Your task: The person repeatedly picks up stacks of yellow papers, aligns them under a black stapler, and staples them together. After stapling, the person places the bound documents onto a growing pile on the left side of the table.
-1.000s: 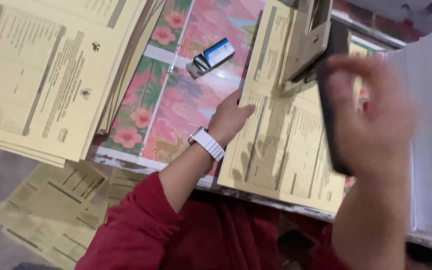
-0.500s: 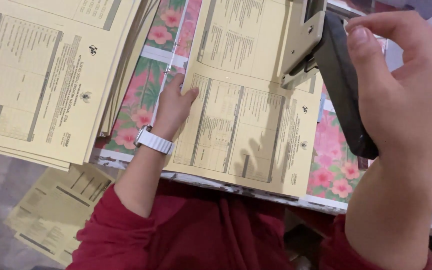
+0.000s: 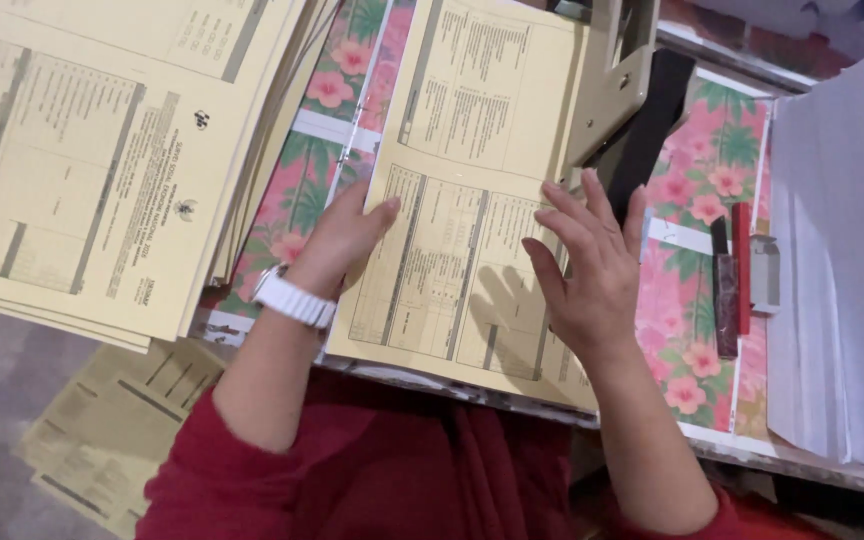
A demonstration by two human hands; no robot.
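A yellow printed booklet [image 3: 462, 200] lies open on the floral tablecloth [image 3: 697, 230], its top edge under a large beige stapler [image 3: 624, 85] with a black handle. My left hand [image 3: 344, 240], with a white watch on the wrist, rests flat on the booklet's left edge. Over the booklet's right side hovers my right hand [image 3: 587, 270], fingers spread and holding nothing, just below the stapler handle.
A thick stack of yellow printed sheets [image 3: 102, 150] fills the left of the table. White paper [image 3: 842, 260] is piled at the right. A small red and black stapler [image 3: 734, 275] lies between them. More yellow sheets [image 3: 112, 420] lie on the floor below.
My right hand has let go of the stapler's black handle and dropped onto the booklet. The handle has sprung up. My left hand stays on the booklet's left edge.
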